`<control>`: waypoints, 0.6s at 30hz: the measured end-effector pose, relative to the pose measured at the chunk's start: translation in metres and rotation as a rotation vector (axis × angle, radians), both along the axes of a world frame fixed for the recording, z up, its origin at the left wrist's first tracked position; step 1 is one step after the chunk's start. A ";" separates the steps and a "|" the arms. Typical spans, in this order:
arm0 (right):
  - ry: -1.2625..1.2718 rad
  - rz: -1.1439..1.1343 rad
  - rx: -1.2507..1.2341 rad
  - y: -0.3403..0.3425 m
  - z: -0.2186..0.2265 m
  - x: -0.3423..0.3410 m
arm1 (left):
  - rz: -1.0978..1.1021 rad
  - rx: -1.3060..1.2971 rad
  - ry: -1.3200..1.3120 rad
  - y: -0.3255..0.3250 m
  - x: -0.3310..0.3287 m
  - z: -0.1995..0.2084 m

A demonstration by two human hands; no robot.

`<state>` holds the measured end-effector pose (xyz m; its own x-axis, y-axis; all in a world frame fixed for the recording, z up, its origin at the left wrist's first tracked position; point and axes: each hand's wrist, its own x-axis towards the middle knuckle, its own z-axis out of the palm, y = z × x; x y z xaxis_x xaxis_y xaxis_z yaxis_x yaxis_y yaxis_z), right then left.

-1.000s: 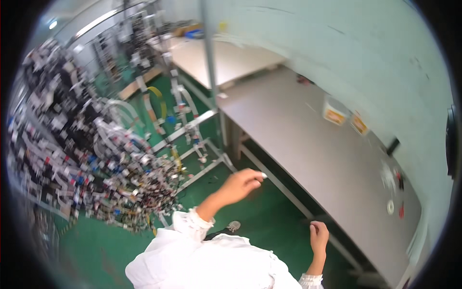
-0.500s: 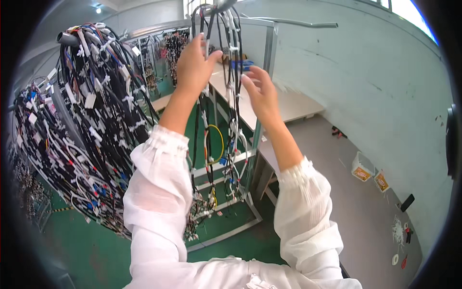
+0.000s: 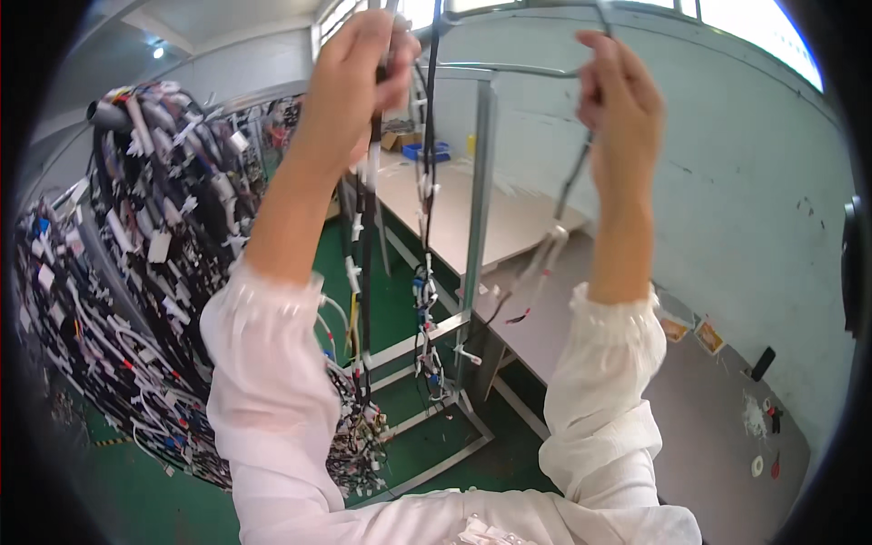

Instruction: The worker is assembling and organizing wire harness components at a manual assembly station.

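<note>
High at the top of the head view, my left hand (image 3: 341, 100) is closed around a black wire harness (image 3: 367, 227), which hangs straight down with white clips and connectors along it. My right hand (image 3: 627, 109) is raised at the right, fingers curled on a dark harness branch (image 3: 573, 177). That branch slants down to a white connector and thin loose ends, blurred by motion. Between my hands hangs another black harness strand (image 3: 429, 173) with white and blue connectors low down. The upper ends run out of the picture.
A thick mass of wire harnesses (image 3: 163, 272) hangs on a rack at the left. Behind my hands stands a metal frame (image 3: 479, 182). Tables (image 3: 518, 213) line the wall, with a blue tray (image 3: 425, 152), a black phone-like object (image 3: 763, 363) and small tools at the right.
My right hand has moved up and right, and now grips a harness branch pulled away from the hanging strands. My left hand has risen and closed on a harness. The view has shifted slightly.
</note>
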<state>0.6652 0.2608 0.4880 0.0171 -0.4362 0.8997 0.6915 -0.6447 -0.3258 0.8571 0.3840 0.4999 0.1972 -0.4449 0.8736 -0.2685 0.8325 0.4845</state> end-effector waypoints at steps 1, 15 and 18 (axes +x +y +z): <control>0.047 -0.147 -0.022 0.005 -0.007 -0.038 | -0.143 0.073 -0.020 0.016 -0.030 -0.011; 0.926 -0.829 0.120 0.056 -0.324 -0.422 | -0.605 0.484 -0.255 -0.119 -0.309 -0.081; 0.835 0.168 0.788 0.101 -0.366 -0.506 | -0.660 0.466 -0.338 -0.163 -0.383 -0.070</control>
<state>0.1593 0.3617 0.1224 0.5883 -0.8063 0.0609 0.1296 0.0196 -0.9914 0.4745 0.2207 0.4302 -0.4631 -0.7030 0.5398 0.0074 0.6060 0.7954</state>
